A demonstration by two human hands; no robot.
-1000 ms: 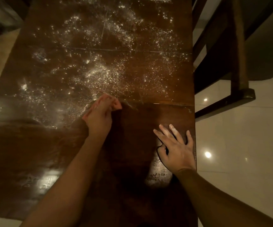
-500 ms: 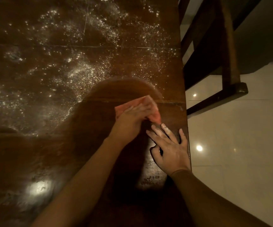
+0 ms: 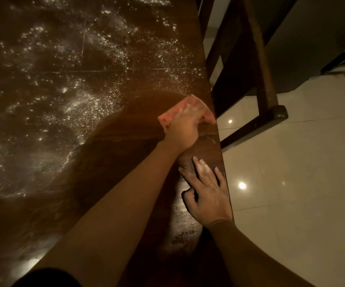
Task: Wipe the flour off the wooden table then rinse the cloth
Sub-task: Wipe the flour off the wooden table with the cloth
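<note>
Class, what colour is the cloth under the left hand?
The cloth is pinkish orange; head view.
</note>
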